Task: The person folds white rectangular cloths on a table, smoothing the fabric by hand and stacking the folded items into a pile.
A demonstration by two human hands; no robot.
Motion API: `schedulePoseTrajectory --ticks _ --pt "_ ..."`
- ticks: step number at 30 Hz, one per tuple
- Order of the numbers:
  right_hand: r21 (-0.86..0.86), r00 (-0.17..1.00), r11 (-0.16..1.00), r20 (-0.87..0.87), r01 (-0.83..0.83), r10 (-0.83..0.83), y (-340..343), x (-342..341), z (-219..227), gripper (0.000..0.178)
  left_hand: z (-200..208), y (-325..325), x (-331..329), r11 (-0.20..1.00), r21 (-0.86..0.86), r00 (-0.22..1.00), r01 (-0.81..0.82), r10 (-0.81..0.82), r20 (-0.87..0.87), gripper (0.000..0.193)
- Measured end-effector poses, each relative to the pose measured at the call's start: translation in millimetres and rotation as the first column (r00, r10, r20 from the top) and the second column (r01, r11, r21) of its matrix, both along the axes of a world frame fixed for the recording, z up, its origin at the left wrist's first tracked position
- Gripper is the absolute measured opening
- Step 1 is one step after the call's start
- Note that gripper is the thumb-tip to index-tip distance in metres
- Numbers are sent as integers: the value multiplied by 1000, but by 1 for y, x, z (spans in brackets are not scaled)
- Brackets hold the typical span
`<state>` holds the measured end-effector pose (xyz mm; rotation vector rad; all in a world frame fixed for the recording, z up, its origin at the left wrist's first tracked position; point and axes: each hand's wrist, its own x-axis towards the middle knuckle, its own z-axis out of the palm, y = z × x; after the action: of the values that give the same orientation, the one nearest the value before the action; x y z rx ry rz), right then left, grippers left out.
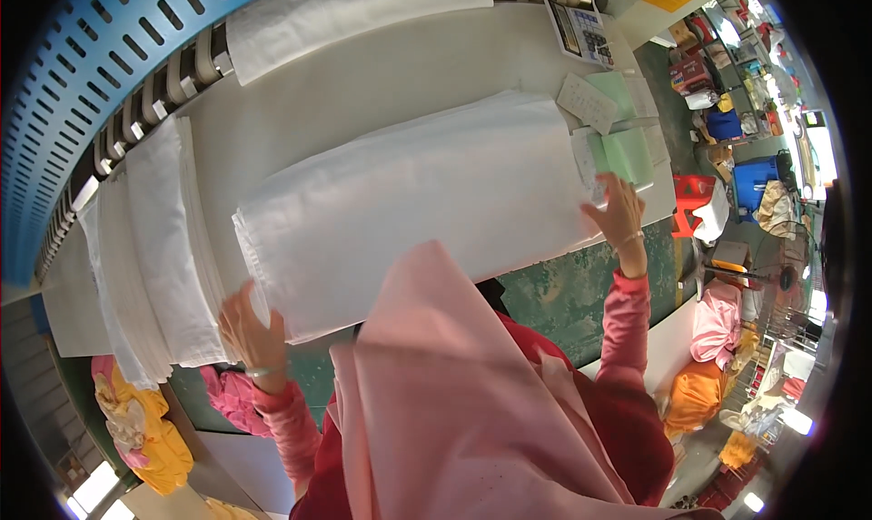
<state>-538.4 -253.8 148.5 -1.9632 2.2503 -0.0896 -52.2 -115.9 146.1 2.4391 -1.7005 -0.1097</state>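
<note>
A long stack of folded white cloth (427, 193) lies flat on the pale table (345, 111) in front of me. At its near left corner is my left hand (254, 334), fingers apart and nothing in them. My right hand (620, 213) is by the stack's right end, next to green and white paper slips (627, 157); its fingers are spread and curve slightly. Whether either hand touches the cloth, I cannot tell. More folded white cloth (177, 247) lies to the left, its lower ends hanging past the table edge. Pink fabric (454, 375) drapes over my front.
A blue slotted panel (100, 75) and a row of belts (173, 84) border the far left. Another white cloth (354, 16) lies at the back, with a calculator (579, 34) beside it. Red stool (693, 202), orange bundle (695, 397) and yellow bundle (150, 429) stand around the table.
</note>
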Motion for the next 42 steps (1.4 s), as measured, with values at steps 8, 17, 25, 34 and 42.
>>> schedulePoseTrajectory --ticks 8,17,25,34,42 --pt "-200 617 605 3 -771 787 -31 124 -20 61 -12 -93 -106 843 -4 842 538 -537 51 72" --pt "-60 938 937 -65 -345 341 -59 6 -72 68 -70 -87 33 964 218 970 -153 189 -154 85" --pt "-9 947 961 167 -277 274 -62 9 -71 69 -110 -194 87 936 -352 944 5 -120 -307 63" --pt "-11 944 952 120 -307 306 -57 9 -77 70 -133 -369 105 854 76 -145 -515 1 -989 50" --pt "-70 941 941 -101 -332 324 -81 9 -62 63 -116 -375 86 861 41 39 -507 70 -997 40"
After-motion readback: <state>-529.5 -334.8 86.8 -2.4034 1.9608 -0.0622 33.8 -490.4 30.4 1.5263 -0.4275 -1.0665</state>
